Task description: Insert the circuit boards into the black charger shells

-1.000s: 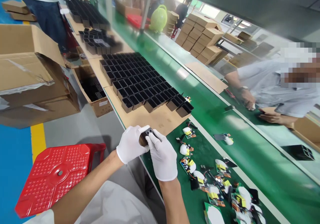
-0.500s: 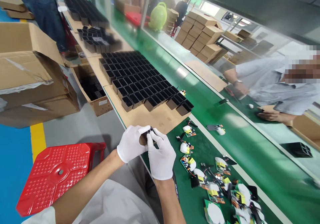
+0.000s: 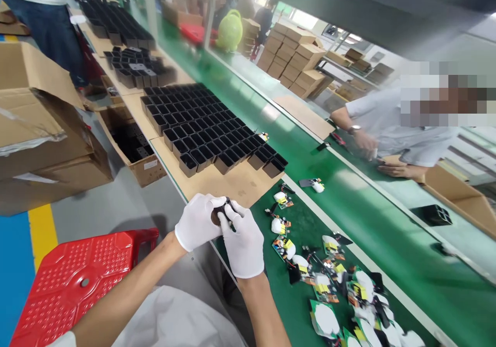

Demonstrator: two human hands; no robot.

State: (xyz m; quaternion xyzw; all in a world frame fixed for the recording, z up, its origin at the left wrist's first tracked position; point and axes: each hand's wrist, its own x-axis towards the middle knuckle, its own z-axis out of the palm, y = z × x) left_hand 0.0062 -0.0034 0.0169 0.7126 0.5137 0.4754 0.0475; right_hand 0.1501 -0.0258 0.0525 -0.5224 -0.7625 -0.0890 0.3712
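Observation:
Both of my hands wear white gloves and meet at the table's near edge. My left hand (image 3: 197,224) is closed around a small black plastic housing (image 3: 219,215). My right hand (image 3: 245,245) is closed on the same piece from the other side, thumb and fingers pressed at its upper end. The gloves cover most of it, so I cannot tell what is inside. Just beyond them, rows of open black housings (image 3: 209,125) stand on a brown board (image 3: 236,184). To the right, circuit boards with white and yellow parts (image 3: 323,282) lie on the green mat.
A green conveyor surface (image 3: 349,192) runs along the bench. Across it a co-worker's hands (image 3: 395,166) are at work, near a black housing (image 3: 436,215). On my left are a red stool (image 3: 77,280), an open carton of black parts (image 3: 149,169) and large cartons (image 3: 34,120).
The camera view has turned slightly, so the surroundings sit further left. Both hands stay closed around the black housing, with only a small shift of the fingers.

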